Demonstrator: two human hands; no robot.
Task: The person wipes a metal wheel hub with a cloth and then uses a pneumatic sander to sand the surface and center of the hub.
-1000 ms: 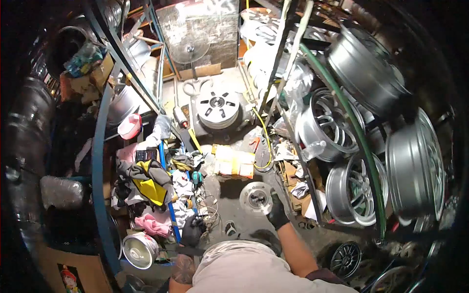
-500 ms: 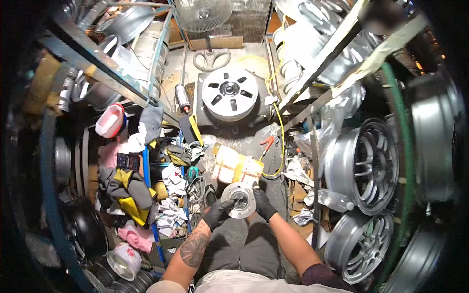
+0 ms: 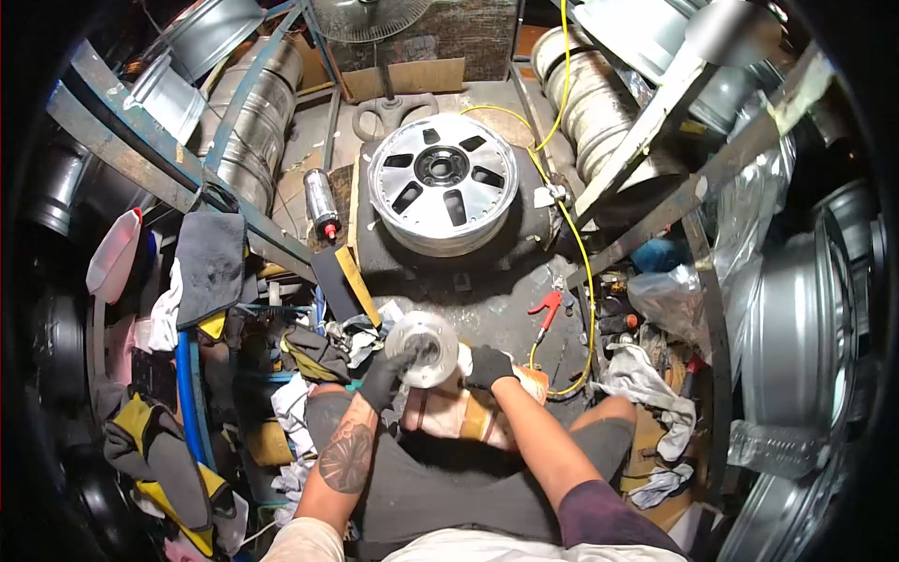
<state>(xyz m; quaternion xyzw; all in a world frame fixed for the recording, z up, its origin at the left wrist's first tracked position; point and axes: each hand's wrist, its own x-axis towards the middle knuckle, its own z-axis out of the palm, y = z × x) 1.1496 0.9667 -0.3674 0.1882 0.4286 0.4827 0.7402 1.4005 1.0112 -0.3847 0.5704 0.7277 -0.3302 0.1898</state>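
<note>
Flanged metal disc (image 3: 440, 343): held up on the near side of the slotted wheel (image 3: 448, 189), a little left of the wheel's centre and apart from it. Left hand (image 3: 382, 381), dark-gloved: grip pinching the disc at its left side, a digit lying across the central opening; finger detail blurred. Right hand (image 3: 491, 367), also dark-gloved: near side of the wheel, right of its centre, fingers curled. White patch (image 3: 464, 360) beside those fingers, unidentified; cannot tell whether this grip pinches anything. Taped bundle (image 3: 449, 415): nearer the person than the wheel; contact with the right hand unclear.

Wheel: face up on a dark base, six slots visible. Red air gun (image 3: 547, 307): near-right of the wheel. Yellow hose (image 3: 591, 309): curves past the wheel's right side. Red-tipped cylinder (image 3: 320, 199): just left of the wheel. Fan (image 3: 376, 21): beyond the wheel. Silver rim (image 3: 787, 342): well right of the wheel.
</note>
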